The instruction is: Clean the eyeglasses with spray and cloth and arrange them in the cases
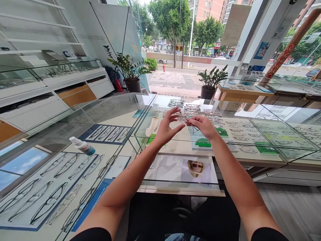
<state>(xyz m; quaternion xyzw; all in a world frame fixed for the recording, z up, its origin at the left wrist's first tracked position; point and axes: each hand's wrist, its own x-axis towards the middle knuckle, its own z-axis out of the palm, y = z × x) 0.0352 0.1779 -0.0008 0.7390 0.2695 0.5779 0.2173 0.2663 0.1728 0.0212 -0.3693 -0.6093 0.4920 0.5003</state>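
Observation:
A thin-framed pair of eyeglasses (pixel 192 128) is held up over the glass display counter near the middle of the view. My right hand (pixel 204 126) pinches the frame between thumb and fingers. Just left of the glasses is my left hand (pixel 168 129), its thumb spread away from its curved fingers with a gap between them; it holds nothing that I can make out. Whether its fingertips touch the frame is not clear.
A white spray bottle (pixel 82 146) lies on the left glass counter (pixel 100 112), above rows of glasses. An open drawer (pixel 165 172) with a printed picture juts out below my hands. Potted plants (pixel 132 83) stand beyond the counters.

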